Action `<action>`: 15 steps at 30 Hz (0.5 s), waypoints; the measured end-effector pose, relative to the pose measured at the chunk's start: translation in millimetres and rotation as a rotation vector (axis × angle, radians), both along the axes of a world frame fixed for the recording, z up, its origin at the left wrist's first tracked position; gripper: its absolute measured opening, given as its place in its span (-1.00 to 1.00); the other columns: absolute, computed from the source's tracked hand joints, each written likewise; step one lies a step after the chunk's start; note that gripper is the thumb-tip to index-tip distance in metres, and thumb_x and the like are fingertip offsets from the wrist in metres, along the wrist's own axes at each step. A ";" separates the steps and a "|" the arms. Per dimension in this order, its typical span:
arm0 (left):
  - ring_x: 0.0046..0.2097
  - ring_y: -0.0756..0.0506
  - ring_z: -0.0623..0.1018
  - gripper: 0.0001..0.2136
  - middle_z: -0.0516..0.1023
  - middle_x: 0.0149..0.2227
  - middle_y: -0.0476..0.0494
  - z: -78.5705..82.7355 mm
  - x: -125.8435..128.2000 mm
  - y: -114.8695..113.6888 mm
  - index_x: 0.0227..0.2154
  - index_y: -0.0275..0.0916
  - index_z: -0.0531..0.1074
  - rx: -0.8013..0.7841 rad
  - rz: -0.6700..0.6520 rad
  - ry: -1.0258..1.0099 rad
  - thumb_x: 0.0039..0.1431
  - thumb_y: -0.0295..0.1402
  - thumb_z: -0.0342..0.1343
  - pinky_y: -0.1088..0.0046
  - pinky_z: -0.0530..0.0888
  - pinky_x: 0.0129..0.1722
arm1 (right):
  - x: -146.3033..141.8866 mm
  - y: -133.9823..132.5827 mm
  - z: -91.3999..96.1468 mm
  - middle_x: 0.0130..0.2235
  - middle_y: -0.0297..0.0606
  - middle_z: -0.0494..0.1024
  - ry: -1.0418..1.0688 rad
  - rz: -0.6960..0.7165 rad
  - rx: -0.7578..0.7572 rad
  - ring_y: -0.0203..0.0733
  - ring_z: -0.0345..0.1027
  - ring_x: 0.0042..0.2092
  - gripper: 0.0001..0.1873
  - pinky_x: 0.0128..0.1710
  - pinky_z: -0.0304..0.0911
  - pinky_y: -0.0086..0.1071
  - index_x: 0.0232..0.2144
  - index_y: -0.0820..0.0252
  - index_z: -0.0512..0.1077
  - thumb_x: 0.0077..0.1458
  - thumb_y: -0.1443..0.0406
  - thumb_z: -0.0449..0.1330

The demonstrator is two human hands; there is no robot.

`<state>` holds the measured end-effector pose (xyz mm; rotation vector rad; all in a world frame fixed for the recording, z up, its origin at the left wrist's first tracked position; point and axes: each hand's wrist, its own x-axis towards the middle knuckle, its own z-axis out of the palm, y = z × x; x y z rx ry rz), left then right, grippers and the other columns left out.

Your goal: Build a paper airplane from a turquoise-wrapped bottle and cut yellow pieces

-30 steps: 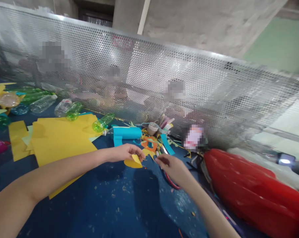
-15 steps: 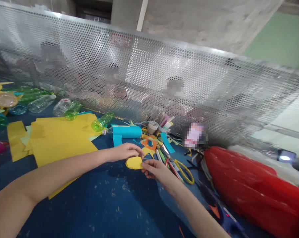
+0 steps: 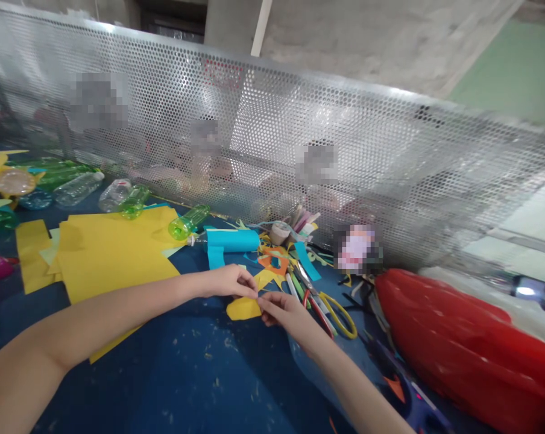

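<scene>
Between my two hands is a small rounded yellow paper cutout [image 3: 243,309], tilted above the blue table. My right hand [image 3: 281,308] pinches its right end between thumb and fingers. My left hand [image 3: 231,281] is closed at its upper edge, fingertips meeting close to the right hand's; part of the grip is hidden. Just beyond my hands are yellow and orange paper scraps [image 3: 269,278]. Scissors with yellow handles [image 3: 338,314] lie to the right, among markers. A plastic bottle wrapped in blue paper [image 3: 234,240] lies behind my left hand.
Large yellow sheets [image 3: 114,247] lie on the left, with green and clear bottles [image 3: 189,222] behind them. A red plastic bag [image 3: 448,331] and a dark blue glue gun [image 3: 412,392] are on the right. A perforated metal screen [image 3: 272,120] stands along the back, people blurred behind it.
The yellow cutout has tilted and turned, showing a different face shape and sitting slightly lower. My left fingertips have come down to its upper edge, nearer my right hand.
</scene>
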<state>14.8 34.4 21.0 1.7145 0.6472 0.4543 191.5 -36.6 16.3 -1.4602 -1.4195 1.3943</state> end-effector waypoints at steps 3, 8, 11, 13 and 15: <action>-0.48 0.05 0.36 -0.82 0.44 -0.52 0.00 -2.4 1.3 -2.0 -0.41 -0.32 0.49 -0.014 0.023 0.054 -0.05 -0.30 0.19 0.55 0.25 -0.47 | -1.1 1.2 -3.4 -0.63 -0.44 0.34 -0.030 0.003 0.105 -0.40 0.18 -0.56 -0.65 -0.51 0.11 -0.49 -0.58 0.23 0.37 -0.18 0.05 0.28; -0.41 0.01 0.42 -0.82 0.50 -0.45 -0.04 -7.6 2.2 1.5 -0.39 -0.32 0.49 0.110 0.027 0.124 -0.02 -0.30 0.16 0.54 0.30 -0.42 | -2.6 0.3 -6.3 -0.64 -0.42 0.35 -0.198 0.059 0.189 -0.36 0.19 -0.58 -0.71 -0.53 0.10 -0.46 -0.59 0.21 0.33 -0.05 0.11 0.16; -0.37 -0.03 0.46 -0.85 0.53 -0.43 -0.06 -3.5 -4.3 11.7 -0.40 -0.31 0.50 0.283 0.045 0.208 -0.02 -0.33 0.16 0.54 0.32 -0.39 | -1.6 -0.9 -5.1 -0.57 -0.35 0.44 -0.359 0.135 0.246 -0.31 0.26 -0.54 -0.77 -0.52 0.15 -0.44 -0.56 0.20 0.37 0.02 0.19 0.09; -0.36 -0.04 0.48 -0.89 0.54 -0.42 -0.08 2.3 -11.3 19.0 -0.42 -0.30 0.50 0.385 0.067 0.250 0.00 -0.38 0.13 0.55 0.32 -0.40 | 0.4 -0.5 -5.3 -0.54 -0.31 0.47 -0.518 0.117 0.365 -0.25 0.30 -0.49 -0.80 -0.47 0.19 -0.40 -0.54 0.19 0.40 0.03 0.24 0.08; -0.35 -0.05 0.49 -0.90 0.55 -0.40 -0.09 7.9 -18.0 24.4 -0.43 -0.28 0.50 0.459 0.073 0.278 0.00 -0.40 0.11 0.55 0.32 -0.41 | 3.0 0.7 -7.7 -0.45 -0.26 0.51 -0.659 0.065 0.543 -0.18 0.36 -0.39 -0.84 -0.37 0.25 -0.34 -0.46 0.17 0.44 0.05 0.28 0.07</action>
